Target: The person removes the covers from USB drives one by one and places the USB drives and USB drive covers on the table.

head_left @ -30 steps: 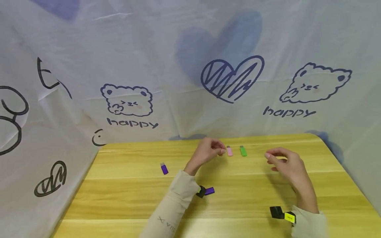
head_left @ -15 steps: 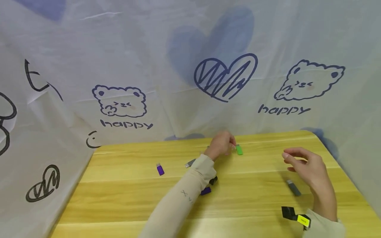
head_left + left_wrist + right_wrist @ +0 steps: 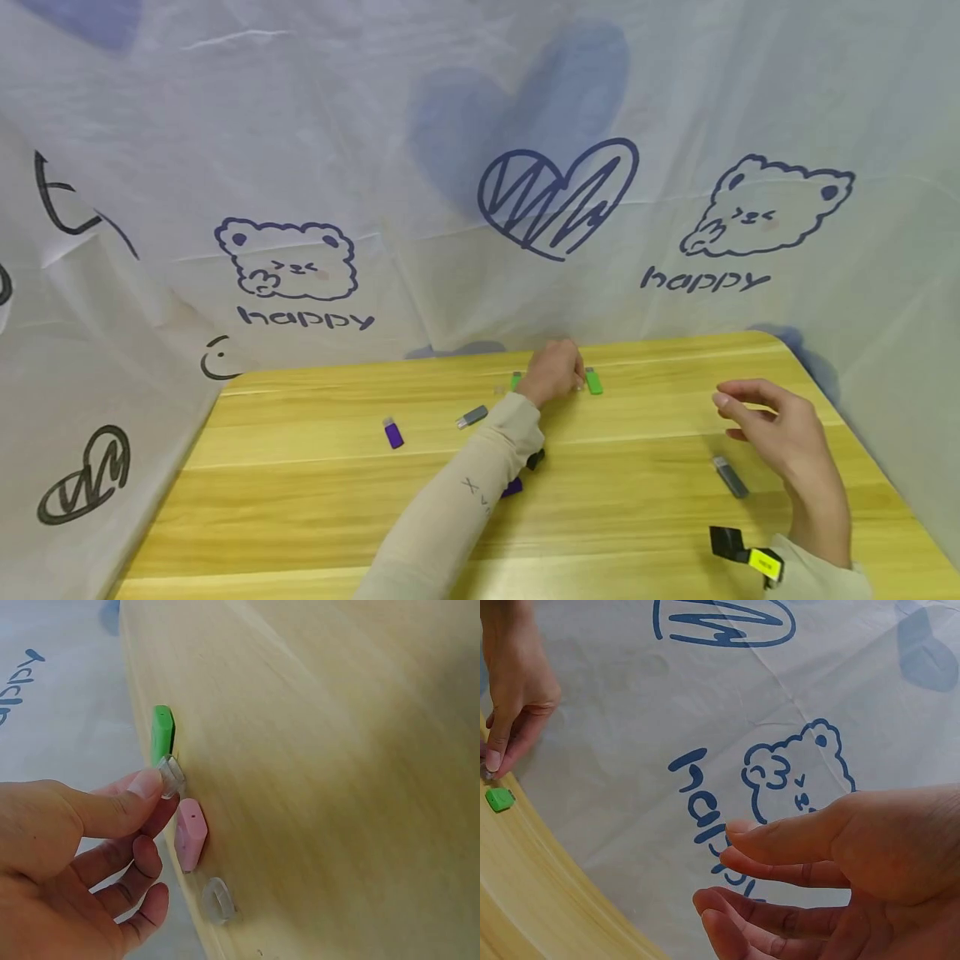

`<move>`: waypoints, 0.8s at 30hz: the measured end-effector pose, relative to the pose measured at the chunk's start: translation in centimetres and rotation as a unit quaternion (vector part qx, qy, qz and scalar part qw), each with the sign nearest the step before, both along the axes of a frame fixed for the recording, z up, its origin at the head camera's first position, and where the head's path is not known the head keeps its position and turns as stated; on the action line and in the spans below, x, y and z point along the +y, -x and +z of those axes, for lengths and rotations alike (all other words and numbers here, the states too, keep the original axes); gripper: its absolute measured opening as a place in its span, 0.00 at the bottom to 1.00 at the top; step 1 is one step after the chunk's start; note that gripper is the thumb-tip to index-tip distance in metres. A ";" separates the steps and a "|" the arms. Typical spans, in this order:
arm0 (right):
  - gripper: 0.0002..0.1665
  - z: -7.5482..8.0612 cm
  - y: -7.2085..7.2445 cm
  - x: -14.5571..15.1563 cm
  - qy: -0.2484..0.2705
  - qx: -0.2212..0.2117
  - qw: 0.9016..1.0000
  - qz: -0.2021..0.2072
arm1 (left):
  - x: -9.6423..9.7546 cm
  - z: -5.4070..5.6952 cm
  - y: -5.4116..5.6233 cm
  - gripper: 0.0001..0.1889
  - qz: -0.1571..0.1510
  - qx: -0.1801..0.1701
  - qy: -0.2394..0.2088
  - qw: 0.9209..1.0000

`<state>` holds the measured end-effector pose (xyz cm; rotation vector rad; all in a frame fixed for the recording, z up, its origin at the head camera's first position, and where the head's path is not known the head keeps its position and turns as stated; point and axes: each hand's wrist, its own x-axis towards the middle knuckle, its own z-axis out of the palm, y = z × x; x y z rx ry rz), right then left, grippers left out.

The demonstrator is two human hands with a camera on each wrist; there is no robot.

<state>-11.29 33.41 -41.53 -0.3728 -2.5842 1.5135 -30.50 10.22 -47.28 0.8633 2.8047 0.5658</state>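
My left hand (image 3: 553, 372) pinches a small clear plastic piece (image 3: 171, 777) between thumb and index finger, low over the back of the table. It sits right beside a green USB stick (image 3: 161, 735), also seen in the head view (image 3: 594, 382). Below those fingers in the left wrist view lies a pink USB stick (image 3: 191, 835), hidden behind the hand in the head view. A clear ring-like piece (image 3: 218, 901) is on the wood near it. My right hand (image 3: 783, 437) hovers over the right side with loosely bent fingers and holds nothing; a grey USB stick (image 3: 730, 477) lies beside it.
Left of the left hand are another green stick (image 3: 516, 381), a grey stick (image 3: 472, 417) and a purple stick (image 3: 393, 432). A second purple stick (image 3: 512, 487) is partly covered by the left sleeve. A printed white cloth (image 3: 420, 317) hangs behind the wooden table (image 3: 300, 517).
My left hand has moved right, past the pink stick to the green one. My right hand has shifted right, and the grey stick beside it has come into view.
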 end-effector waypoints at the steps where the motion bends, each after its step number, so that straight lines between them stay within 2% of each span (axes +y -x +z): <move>1: 0.31 0.0 0.0 0.0 0.001 -0.001 1.000 0.001 | -0.1 0.0 0.0 0.02 -0.001 0.001 0.001 1.000; 6: 0.31 0.1 0.0 0.0 0.003 -0.005 1.000 0.002 | -0.2 0.2 -0.1 0.03 0.003 0.010 0.005 1.000; 10: 0.31 -0.1 0.0 0.0 0.003 -0.009 1.000 0.000 | -0.3 -0.2 -0.1 0.04 0.006 0.019 -0.006 1.000; 12: 0.31 -0.1 -0.1 0.0 0.003 -0.010 1.000 0.001 | -0.5 -0.5 -0.1 0.05 0.005 0.020 -0.022 1.000; 15: 0.31 -0.2 0.0 -0.1 0.005 -0.012 1.000 0.003 | -1.1 -0.7 -0.1 0.07 0.015 -0.004 -0.076 0.997; 17: 0.31 -0.2 0.0 -0.2 0.005 -0.012 1.000 0.004 | -1.6 -0.5 -0.3 0.08 0.028 -0.029 -0.133 0.990; 21: 0.31 -0.2 0.1 -0.2 0.003 -0.011 1.000 0.001 | -2.8 0.3 -0.7 0.08 0.050 -0.078 -0.246 0.965; 24: 0.31 -0.2 0.1 -0.1 0.001 -0.013 1.000 0.002 | -3.9 1.2 -1.3 0.08 0.053 -0.071 -0.275 0.957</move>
